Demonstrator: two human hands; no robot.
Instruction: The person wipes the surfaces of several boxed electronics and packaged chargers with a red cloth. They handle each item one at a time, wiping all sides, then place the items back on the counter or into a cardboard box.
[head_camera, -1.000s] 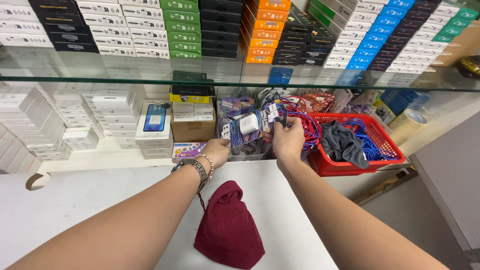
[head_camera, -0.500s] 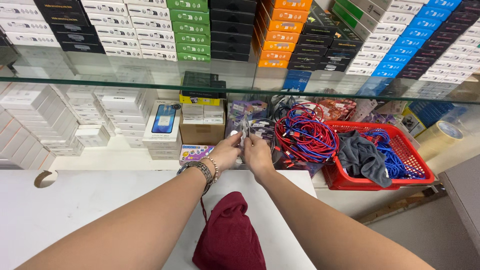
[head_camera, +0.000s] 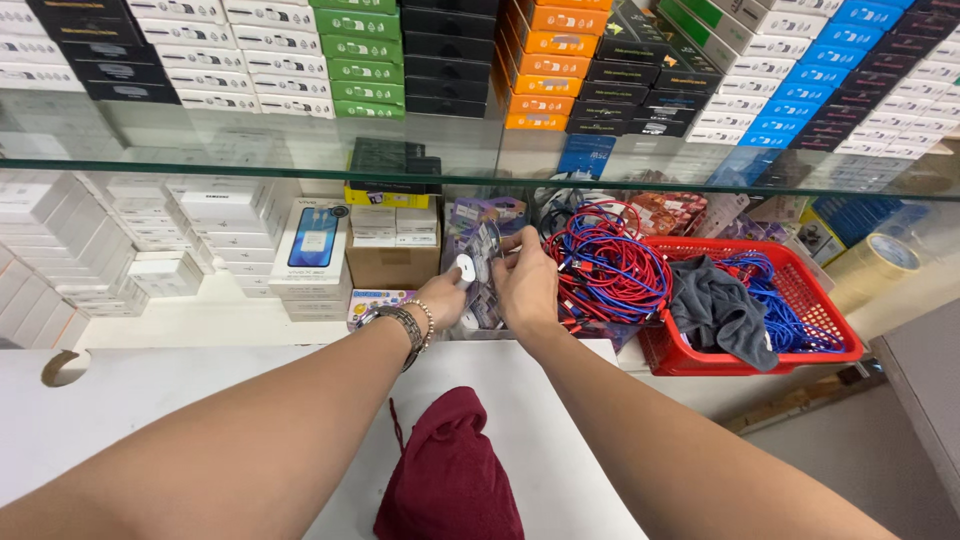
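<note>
Both hands meet under a glass shelf (head_camera: 250, 168), just past the far edge of a white counter (head_camera: 180, 385). The left hand (head_camera: 445, 297) pinches a clear plastic packet (head_camera: 482, 262) with a white round part on its front, thumb and fingers closed on its lower left side. The right hand (head_camera: 527, 282) grips the same packet from the right, its fingers curled round the upper edge, so the packet stands upright between the two hands. The left wrist wears a metal watch (head_camera: 403, 327) and a thin bead bracelet (head_camera: 429, 320). Behind the packet more packets of the same kind stand in a row, too crowded to tell apart. Just to the right of the right hand lies a tangle of red and blue cables (head_camera: 605, 262), touching the red plastic basket (head_camera: 800, 345) beside it. In the basket lie a grey cloth (head_camera: 715, 310) and a bundle of blue cables (head_camera: 785, 320). To the left of the hands stand a brown cardboard box (head_camera: 392, 266) and a white phone box (head_camera: 313, 245), with stacks of white boxes (head_camera: 120, 240) further left. A dark red cloth pouch (head_camera: 450, 475) lies on the counter between the two forearms, well apart from the hands. A roll of tape (head_camera: 872, 265) stands at the far right.
</note>
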